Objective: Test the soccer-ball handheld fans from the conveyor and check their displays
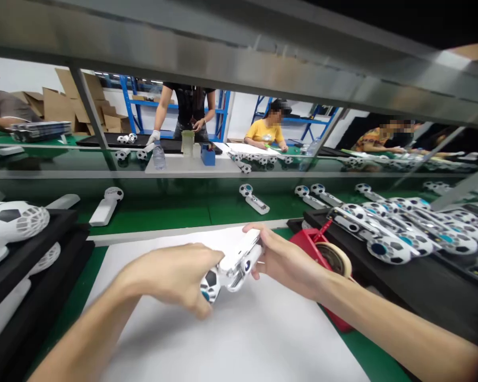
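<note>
Through my remote head view, I classify the site as a factory assembly workshop: matching white units with football-patterned ends (390, 249) are set out along a long green bench (175, 209) at mid-frame and at right. I note workers (189, 109) at upper centre, cardboard boxes (58, 105) at upper left and blue racks (128, 114) behind.

No legible txt, nos., brands or signs in view; any print on the clear plastic water btl. (158, 156) (too small & blurry at that dist.) can't be made out.
</note>
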A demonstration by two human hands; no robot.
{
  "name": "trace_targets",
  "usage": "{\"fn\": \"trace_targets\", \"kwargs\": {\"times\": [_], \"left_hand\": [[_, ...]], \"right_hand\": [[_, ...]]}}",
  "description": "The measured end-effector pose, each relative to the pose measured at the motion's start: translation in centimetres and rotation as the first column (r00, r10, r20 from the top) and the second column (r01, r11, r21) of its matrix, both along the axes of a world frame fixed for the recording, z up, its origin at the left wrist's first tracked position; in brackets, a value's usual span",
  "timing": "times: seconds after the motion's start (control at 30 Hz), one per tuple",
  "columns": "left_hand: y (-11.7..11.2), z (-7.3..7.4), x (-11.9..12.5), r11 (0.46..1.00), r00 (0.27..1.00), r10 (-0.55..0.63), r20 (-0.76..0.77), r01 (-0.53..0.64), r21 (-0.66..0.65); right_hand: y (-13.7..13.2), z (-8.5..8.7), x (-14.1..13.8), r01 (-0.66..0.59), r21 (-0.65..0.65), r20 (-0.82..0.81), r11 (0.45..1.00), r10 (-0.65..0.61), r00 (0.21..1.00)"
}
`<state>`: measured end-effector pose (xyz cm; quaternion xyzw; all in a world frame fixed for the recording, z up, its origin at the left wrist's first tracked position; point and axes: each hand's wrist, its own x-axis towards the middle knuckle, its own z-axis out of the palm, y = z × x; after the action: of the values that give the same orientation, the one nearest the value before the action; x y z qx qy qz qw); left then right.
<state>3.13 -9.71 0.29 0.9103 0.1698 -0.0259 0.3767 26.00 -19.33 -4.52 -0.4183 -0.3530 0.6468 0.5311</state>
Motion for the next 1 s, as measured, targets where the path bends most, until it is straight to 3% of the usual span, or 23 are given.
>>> {"fn": "trace_targets", "kwargs": {"times": [0.1,0.13,0.17,0.23,0.3,0.37,0.43,0.53,0.6,0.7,0.77,0.87,1.0], "left_hand": [[1.0,-1.2,1.7,0.988,1.000,-0.029,-0.012,0.027,-0.151],[1.1,-1.7,2.4,0.960,0.999,-0.050,0.012,0.052,-0.276],[1.0,-2.3,3.1,0.894,0.997,-0.059,0.039,0.070,-0.443],[0.2,-3.5,4.5,0.665,0.999,-0.004,0.039,0.032,-0.746],[-1.4,-4.3,5.6,0.457,0.994,0.102,-0.035,-0.078,-0.886],[-3.1,-4.7,6.2,0.373,0.976,0.201,-0.089,-0.160,-0.914],[-4.5,-4.9,6.5,0.363,0.959,0.264,-0.099,-0.194,-0.912],[-5.5,-5.4,6.7,0.365,0.897,0.416,-0.147,-0.313,-0.877],[-5.9,-6.0,6.7,0.342,0.854,0.493,-0.169,-0.369,-0.864],[-6.3,-6.6,6.7,0.289,0.819,0.544,-0.184,-0.389,-0.875],[-6.6,-6.9,6.7,0.276,0.814,0.555,-0.173,-0.376,-0.885],[-6.9,-7.0,6.8,0.297,0.830,0.546,-0.120,-0.325,-0.898],[-7.1,-7.4,6.9,0.301,0.806,0.579,-0.124,-0.352,-0.886]], "right_hand": [[-0.6,-0.6,0.2,0.060,0.016,-0.011,0.998,-0.060,0.998],[-0.7,-0.7,0.3,0.071,0.037,0.004,0.997,-0.071,0.997],[-0.7,-0.9,0.4,0.075,0.059,0.031,0.995,-0.077,0.997],[-0.8,-1.3,0.8,0.068,0.092,0.095,0.993,-0.076,0.993],[-1.1,-1.5,1.3,0.056,0.095,0.138,0.994,-0.069,0.988],[-1.5,-1.4,1.8,0.049,0.113,0.201,0.992,-0.071,0.977],[-2.2,-1.0,2.3,0.068,0.176,0.390,0.982,-0.133,0.911],[-3.5,-0.4,2.8,0.209,0.275,0.710,0.938,-0.345,0.615],[-4.5,-0.2,2.9,0.229,0.235,0.812,0.945,-0.320,0.488],[-5.7,0.2,2.4,0.087,0.049,0.838,0.995,-0.089,0.539],[-6.4,0.5,1.9,0.012,-0.042,0.813,0.999,0.027,0.581],[-7.0,1.1,1.2,-0.052,-0.109,0.780,0.993,0.118,0.615],[-7.3,0.9,0.8,-0.087,-0.168,0.741,0.982,0.184,0.645]]}}
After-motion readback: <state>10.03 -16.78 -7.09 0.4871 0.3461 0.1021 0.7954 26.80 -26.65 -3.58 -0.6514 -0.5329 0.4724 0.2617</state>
